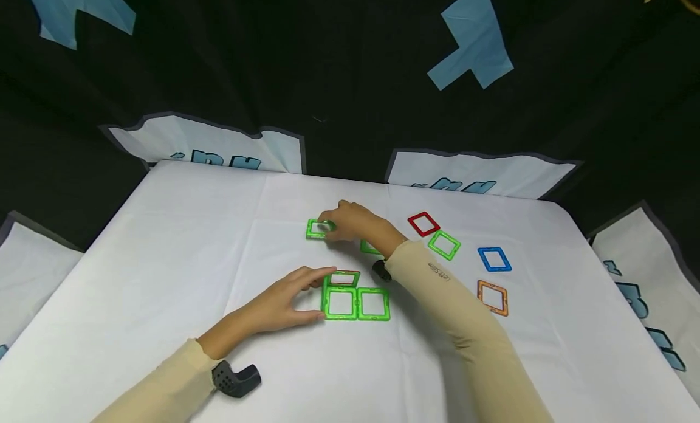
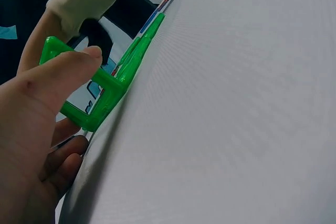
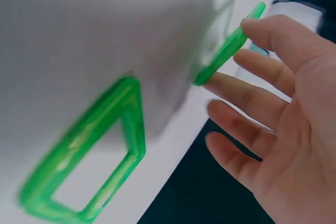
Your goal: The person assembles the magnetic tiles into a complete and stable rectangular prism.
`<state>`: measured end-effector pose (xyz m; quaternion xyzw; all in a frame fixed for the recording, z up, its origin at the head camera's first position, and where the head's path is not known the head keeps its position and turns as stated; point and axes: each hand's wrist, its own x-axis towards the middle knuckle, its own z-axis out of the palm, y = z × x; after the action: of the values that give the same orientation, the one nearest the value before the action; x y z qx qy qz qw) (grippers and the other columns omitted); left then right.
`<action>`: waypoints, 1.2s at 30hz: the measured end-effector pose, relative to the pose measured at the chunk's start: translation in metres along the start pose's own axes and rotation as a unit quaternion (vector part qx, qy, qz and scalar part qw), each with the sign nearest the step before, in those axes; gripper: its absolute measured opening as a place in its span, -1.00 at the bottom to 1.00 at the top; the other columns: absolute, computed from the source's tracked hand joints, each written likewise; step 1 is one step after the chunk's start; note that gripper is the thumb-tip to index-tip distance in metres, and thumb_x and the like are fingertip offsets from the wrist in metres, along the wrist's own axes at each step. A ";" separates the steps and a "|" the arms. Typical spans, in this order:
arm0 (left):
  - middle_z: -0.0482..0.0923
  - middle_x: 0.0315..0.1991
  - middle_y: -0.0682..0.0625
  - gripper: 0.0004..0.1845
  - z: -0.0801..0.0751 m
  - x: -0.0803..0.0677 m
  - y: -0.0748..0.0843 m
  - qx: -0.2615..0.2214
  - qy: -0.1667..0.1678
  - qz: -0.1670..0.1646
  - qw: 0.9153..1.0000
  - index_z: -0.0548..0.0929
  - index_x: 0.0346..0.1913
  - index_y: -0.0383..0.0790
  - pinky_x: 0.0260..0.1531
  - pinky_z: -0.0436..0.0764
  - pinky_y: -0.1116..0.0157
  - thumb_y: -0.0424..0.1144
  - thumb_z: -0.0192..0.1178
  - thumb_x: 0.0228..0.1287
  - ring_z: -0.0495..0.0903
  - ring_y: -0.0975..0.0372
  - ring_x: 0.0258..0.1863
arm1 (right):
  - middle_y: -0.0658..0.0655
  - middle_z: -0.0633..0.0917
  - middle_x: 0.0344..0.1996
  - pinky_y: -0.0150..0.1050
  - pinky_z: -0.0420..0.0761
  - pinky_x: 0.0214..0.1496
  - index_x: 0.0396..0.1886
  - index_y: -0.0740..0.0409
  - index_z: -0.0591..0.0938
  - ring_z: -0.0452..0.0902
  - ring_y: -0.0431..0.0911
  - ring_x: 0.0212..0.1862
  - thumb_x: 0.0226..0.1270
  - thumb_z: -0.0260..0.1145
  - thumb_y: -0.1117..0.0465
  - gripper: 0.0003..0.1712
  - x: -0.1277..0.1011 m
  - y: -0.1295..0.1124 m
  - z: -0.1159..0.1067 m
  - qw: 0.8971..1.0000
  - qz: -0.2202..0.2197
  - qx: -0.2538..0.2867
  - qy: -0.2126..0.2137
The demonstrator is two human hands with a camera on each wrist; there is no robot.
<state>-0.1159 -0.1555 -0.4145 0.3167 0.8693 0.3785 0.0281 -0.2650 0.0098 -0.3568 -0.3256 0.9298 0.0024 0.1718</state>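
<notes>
Head view: the right hand (image 1: 352, 223) reaches across to the far middle of the white surface (image 1: 164, 240) and pinches a green square frame (image 1: 318, 229) by its right edge, frame lying flat. The left hand (image 1: 284, 301), fingers straight, presses against the left side of the joined green squares (image 1: 355, 302) nearer the person. The held frame lies just beyond those squares, translucent green plastic, hollow-centred.

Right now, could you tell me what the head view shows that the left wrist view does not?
Only the head view shows the right hand on a far green square, plus loose red, blue and orange squares. Only the left wrist view shows a green tile standing upright. Both show the left hand touching the joined green tiles.
</notes>
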 end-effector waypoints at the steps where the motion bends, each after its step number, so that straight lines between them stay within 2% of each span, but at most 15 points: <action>1: 0.41 0.02 0.15 -0.22 0.000 0.000 0.000 -0.002 0.001 0.002 1.000 0.19 0.35 0.15 0.06 0.49 0.19 -0.01 0.31 0.05 0.44 0.30 0.04 | 0.10 0.48 0.09 -0.12 0.46 0.10 0.23 -0.23 0.41 0.39 -0.07 0.04 0.27 0.17 -0.05 -0.50 -0.005 0.002 0.001 1.000 -0.005 0.019 -0.004; 3: 0.42 0.01 0.14 -0.22 0.000 0.000 0.000 -0.003 0.004 0.006 1.000 0.19 0.35 0.15 0.03 0.51 0.21 -0.02 0.31 0.05 0.45 0.29 0.02 | 0.08 0.52 0.04 -0.16 0.49 0.04 0.21 -0.20 0.43 0.41 -0.10 -0.01 0.33 0.10 0.00 -0.56 -0.017 0.007 0.003 0.998 -0.023 0.056 -0.006; 6: 0.42 0.00 0.13 -0.22 0.001 0.001 0.000 -0.009 0.006 0.011 1.000 0.19 0.35 0.12 0.01 0.51 0.24 -0.02 0.31 0.06 0.45 0.28 0.01 | 0.08 0.58 -0.05 -0.20 0.49 -0.02 0.18 -0.05 0.47 0.42 -0.11 -0.09 0.41 0.00 0.09 -0.62 -0.034 0.012 0.008 0.994 -0.058 0.091 0.008; 10: 0.42 0.00 0.13 -0.22 0.000 0.002 -0.002 -0.014 0.006 0.009 1.000 0.20 0.35 0.10 0.01 0.51 0.26 -0.01 0.31 0.06 0.45 0.28 0.01 | 0.08 0.63 -0.13 -0.20 0.50 0.00 0.10 0.11 0.50 0.47 -0.11 -0.11 0.43 -0.06 0.16 -0.65 -0.052 0.015 0.016 0.991 -0.077 0.094 0.048; 17: 0.41 0.00 0.16 -0.21 0.002 0.003 -0.005 -0.012 0.008 0.014 1.000 0.20 0.34 0.14 0.00 0.51 0.30 0.00 0.32 0.04 0.44 0.31 0.02 | 0.07 0.63 -0.24 -0.19 0.53 -0.06 0.02 0.18 0.51 0.47 -0.12 -0.19 0.42 -0.04 0.17 -0.68 -0.078 0.018 0.027 0.989 -0.044 0.090 0.106; 26: 0.42 -0.01 0.13 -0.22 0.003 0.004 -0.003 -0.013 0.011 0.015 1.000 0.21 0.34 0.12 -0.01 0.52 0.27 -0.01 0.32 0.04 0.46 0.28 0.02 | 0.07 0.65 -0.22 -0.16 0.53 0.00 -0.04 0.21 0.54 0.50 -0.09 -0.11 0.39 0.00 0.20 -0.71 -0.104 0.026 0.029 0.987 -0.042 0.080 0.134; 33: 0.42 0.01 0.12 -0.22 0.003 0.003 -0.003 -0.011 0.008 0.007 1.000 0.21 0.34 0.12 0.01 0.52 0.27 0.00 0.32 0.04 0.46 0.27 0.03 | 0.05 0.63 -0.35 -0.27 0.50 -0.25 -0.09 0.20 0.56 0.44 -0.14 -0.31 0.37 0.04 0.22 -0.75 -0.121 0.031 0.031 0.985 -0.024 0.095 0.142; 36: 0.42 0.01 0.11 -0.22 0.002 0.003 -0.002 -0.013 0.008 0.004 1.000 0.21 0.34 0.12 0.01 0.52 0.26 0.00 0.32 0.04 0.46 0.27 0.03 | 0.05 0.63 -0.36 -0.29 0.49 -0.27 -0.08 0.21 0.55 0.44 -0.15 -0.32 0.38 0.04 0.22 -0.75 -0.127 0.032 0.032 0.986 -0.022 0.093 0.136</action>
<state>-0.1188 -0.1538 -0.4171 0.3168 0.8633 0.3923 0.0234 -0.1819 0.1152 -0.3497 -0.3259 0.9333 -0.1317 0.0736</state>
